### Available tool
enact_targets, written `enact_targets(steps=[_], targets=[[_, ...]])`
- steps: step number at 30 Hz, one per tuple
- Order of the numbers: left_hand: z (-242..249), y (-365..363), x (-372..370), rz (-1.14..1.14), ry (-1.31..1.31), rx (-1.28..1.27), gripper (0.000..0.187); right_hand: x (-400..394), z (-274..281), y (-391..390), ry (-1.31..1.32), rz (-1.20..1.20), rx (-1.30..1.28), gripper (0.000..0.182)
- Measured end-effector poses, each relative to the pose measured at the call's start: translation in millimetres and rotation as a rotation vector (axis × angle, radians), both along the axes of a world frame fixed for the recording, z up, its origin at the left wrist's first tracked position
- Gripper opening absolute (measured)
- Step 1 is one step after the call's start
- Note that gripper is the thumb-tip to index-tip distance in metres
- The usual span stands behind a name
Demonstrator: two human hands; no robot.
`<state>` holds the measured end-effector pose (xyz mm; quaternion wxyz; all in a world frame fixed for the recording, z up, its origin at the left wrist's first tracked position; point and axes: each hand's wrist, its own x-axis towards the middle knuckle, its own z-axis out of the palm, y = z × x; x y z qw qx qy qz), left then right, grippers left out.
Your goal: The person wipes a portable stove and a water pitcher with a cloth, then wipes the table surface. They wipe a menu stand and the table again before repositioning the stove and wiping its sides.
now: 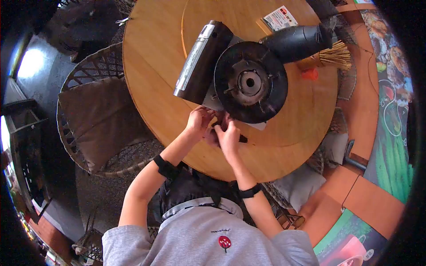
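Note:
A black portable gas stove (pixel 193 73) stands on the round wooden table, its round burner top (pixel 270 91) facing up. At its near edge, my left hand (pixel 200 120) and my right hand (pixel 228 135) are close together, with fingers bent inward. Between them is something small and dark with a yellowish part, too small and covered to name. Both hands appear closed on it. A short dark piece (pixel 242 139) lies just right of my right hand. The stove's near side is partly hidden by my fingers.
Behind the burner lies a black bottle-shaped object (pixel 297 43) beside a bristle brush (pixel 335 55), a red item (pixel 310 74) and a printed card (pixel 280 18). The wooden table (pixel 146 57) has a wicker chair with a brown cushion (pixel 104 119) at its left and grey cushions (pixel 301 184) at its right.

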<state>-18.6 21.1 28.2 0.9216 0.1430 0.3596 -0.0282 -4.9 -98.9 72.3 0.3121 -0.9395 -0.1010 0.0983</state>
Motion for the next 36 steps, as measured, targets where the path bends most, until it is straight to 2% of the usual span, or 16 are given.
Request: enact_targets(steps=[1, 9, 12, 15, 16, 19, 23, 26, 30, 34, 36], targets=[[-1, 2, -1, -0.014, -0.03, -0.004, 0.026, 0, 3, 6, 0.028, 0.057, -0.088, 0.034], [-4, 4, -4, -0.081, 0.046, 0.065, 0.023, -3, -2, 2, -0.065, 0.031, -0.06, 0.033], [3, 6, -5, -0.076, 0.006, 0.078, 0.023, 0, 13, -3, -0.005, 0.083, -0.126, 0.033], [4, 4, -7, -0.049, -0.044, 0.071, 0.023, 3, 1, -19, 0.035, 0.137, -0.095, 0.031], [9, 7, -8, -0.1, 0.01, 0.071, 0.022, 1, -1, -23, -0.04, 0.171, -0.132, 0.03], [11, 6, -8, -0.031, -0.066, 0.035, 0.022, -3, 0, -27, 0.015, 0.169, -0.12, 0.032], [16, 6, -7, -0.036, -0.041, 0.058, 0.021, -7, 20, -31, 0.062, 0.172, -0.136, 0.031], [4, 3, -10, -0.039, -0.085, 0.084, 0.019, -7, 11, -54, 0.113, 0.275, -0.156, 0.032], [5, 8, -5, -0.037, -0.06, 0.05, 0.014, -9, 26, -81, 0.222, 0.379, 0.075, 0.034], [4, 8, -7, -0.075, -0.054, 0.105, 0.017, -2, 42, -110, 0.481, 0.155, 0.125, 0.038], [1, 5, -7, -0.116, -0.054, 0.208, 0.019, -2, 41, -126, 0.721, -0.007, 0.432, 0.048]])
